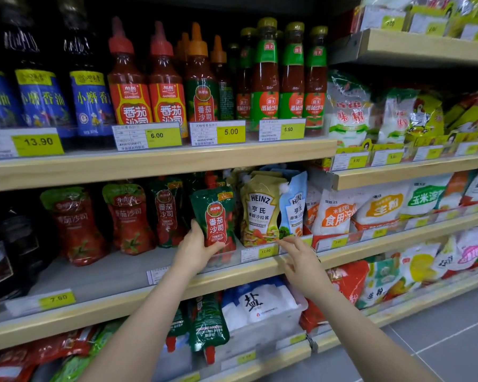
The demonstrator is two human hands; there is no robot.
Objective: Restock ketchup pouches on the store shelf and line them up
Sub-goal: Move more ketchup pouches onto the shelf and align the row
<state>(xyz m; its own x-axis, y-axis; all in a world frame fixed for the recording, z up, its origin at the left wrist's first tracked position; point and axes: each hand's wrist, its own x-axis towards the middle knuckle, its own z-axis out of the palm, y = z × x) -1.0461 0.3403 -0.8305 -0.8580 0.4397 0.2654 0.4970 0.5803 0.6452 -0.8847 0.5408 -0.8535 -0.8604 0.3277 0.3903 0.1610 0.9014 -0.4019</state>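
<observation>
Right hand (298, 256) spread loose, fingertips near the shelf (342, 255) edge by a yellow price tag (266, 251); left hand (196, 248) gripping the green ketchup pouch (214, 219) upright at the shelf front, beside the yellow Heinz pouch (260, 210), more pouches (127, 216) standing farther left.

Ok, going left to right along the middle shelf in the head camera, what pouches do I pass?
Two red tomato pouches → dark green ketchup pouch → green ketchup pouch gripped by the left hand → yellow Heinz pouch → blue Heinz pouch.
</observation>
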